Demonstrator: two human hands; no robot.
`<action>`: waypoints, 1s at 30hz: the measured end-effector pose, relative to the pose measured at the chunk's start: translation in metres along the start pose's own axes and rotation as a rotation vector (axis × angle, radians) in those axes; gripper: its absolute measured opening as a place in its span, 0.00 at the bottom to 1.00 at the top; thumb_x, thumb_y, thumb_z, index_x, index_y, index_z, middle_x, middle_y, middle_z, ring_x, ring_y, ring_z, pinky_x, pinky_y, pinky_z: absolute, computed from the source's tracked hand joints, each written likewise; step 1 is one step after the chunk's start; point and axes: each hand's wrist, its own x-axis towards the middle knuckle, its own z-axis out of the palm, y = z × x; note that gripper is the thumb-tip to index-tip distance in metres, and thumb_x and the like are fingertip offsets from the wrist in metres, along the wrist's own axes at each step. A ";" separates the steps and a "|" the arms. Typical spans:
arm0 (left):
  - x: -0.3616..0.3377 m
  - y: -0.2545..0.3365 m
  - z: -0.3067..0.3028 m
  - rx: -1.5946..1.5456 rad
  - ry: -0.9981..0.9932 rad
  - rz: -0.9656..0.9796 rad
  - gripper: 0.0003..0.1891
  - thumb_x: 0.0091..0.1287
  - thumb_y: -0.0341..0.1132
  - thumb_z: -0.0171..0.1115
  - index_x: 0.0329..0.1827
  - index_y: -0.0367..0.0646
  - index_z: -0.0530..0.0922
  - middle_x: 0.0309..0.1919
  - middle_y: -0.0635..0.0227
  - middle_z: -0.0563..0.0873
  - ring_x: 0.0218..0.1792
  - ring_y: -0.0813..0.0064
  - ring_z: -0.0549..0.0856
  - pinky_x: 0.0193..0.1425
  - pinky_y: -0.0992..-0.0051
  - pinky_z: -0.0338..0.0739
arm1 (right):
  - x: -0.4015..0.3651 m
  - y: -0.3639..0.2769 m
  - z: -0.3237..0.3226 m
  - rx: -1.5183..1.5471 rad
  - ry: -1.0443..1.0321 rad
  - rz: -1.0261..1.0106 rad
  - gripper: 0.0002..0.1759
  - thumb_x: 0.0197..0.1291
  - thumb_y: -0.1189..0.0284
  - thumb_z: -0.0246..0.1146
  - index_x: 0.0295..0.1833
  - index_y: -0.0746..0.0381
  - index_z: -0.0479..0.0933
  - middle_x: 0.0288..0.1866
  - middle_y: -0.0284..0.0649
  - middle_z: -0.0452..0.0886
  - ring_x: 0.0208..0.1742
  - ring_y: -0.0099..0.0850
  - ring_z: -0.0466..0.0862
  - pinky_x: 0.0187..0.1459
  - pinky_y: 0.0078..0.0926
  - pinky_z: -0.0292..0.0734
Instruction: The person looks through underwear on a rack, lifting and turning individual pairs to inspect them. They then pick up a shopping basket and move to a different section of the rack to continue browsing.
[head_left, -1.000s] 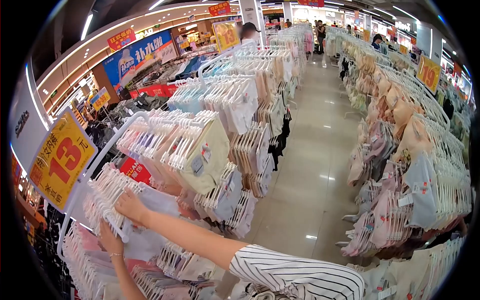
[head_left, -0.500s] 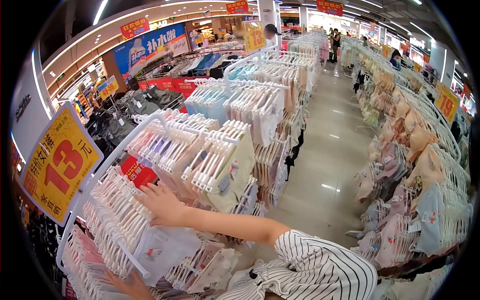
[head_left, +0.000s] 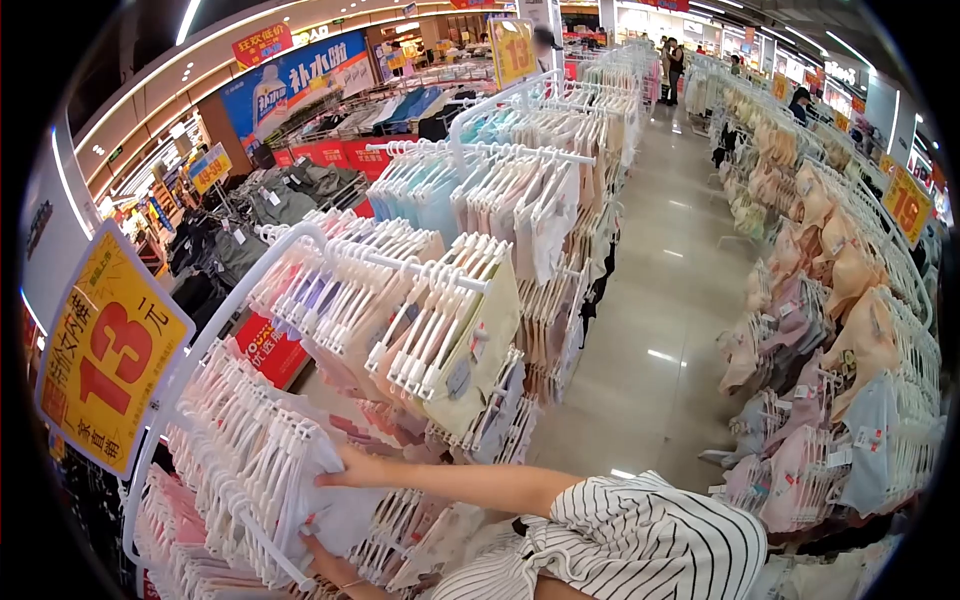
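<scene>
White underwear point(head_left: 318, 505) hangs in a tight row on white hangers point(head_left: 235, 440) from the near rack arm. My right hand point(head_left: 348, 468) grips the side edge of these garments, its thumb in front and most fingers hidden behind the cloth. Lower down, my left hand point(head_left: 325, 562) holds the bottom part of the same underwear, with its fingers partly covered by fabric. At the left stands a yellow price sign point(head_left: 115, 350) reading 13, fixed to the white rack frame point(head_left: 190, 385).
More hanging underwear point(head_left: 470, 350) fills the racks ahead. Across the tiled aisle point(head_left: 640, 370), bras point(head_left: 855, 340) hang on a long rack to the right. Dark clothes point(head_left: 225, 235) lie on a stand at the left. People point(head_left: 671, 70) stand far down the aisle.
My right hand has moved from the hanger tops down and right to the garment's edge. My left hand has come right and up to the underwear. The view has shifted slightly.
</scene>
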 end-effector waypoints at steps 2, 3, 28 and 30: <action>0.000 -0.010 0.003 0.119 0.144 0.210 0.31 0.61 0.41 0.61 0.62 0.35 0.60 0.56 0.55 0.71 0.53 0.63 0.75 0.54 0.65 0.74 | -0.015 -0.002 -0.008 -0.111 -0.019 0.029 0.21 0.55 0.67 0.62 0.53 0.66 0.71 0.46 0.45 0.79 0.48 0.29 0.77 0.50 0.28 0.69; -0.003 -0.013 0.004 0.179 0.218 0.314 0.32 0.61 0.41 0.61 0.63 0.34 0.60 0.57 0.55 0.70 0.53 0.63 0.74 0.54 0.66 0.74 | -0.020 -0.002 -0.010 -0.125 -0.020 0.043 0.19 0.56 0.68 0.61 0.52 0.66 0.71 0.45 0.46 0.79 0.48 0.31 0.77 0.50 0.28 0.69; -0.056 -0.068 -0.024 0.525 0.551 0.210 0.28 0.61 0.45 0.60 0.52 0.26 0.71 0.47 0.53 0.78 0.41 0.70 0.77 0.47 0.73 0.72 | -0.118 0.031 -0.079 -0.405 0.064 0.123 0.05 0.56 0.75 0.55 0.34 0.67 0.71 0.24 0.48 0.75 0.27 0.43 0.76 0.31 0.33 0.69; -0.056 -0.087 -0.031 0.485 0.562 0.284 0.24 0.63 0.45 0.59 0.46 0.26 0.73 0.39 0.56 0.80 0.35 0.71 0.78 0.41 0.74 0.73 | -0.125 0.024 -0.085 -0.301 0.006 0.334 0.07 0.58 0.73 0.55 0.33 0.66 0.72 0.22 0.45 0.75 0.24 0.38 0.76 0.29 0.31 0.70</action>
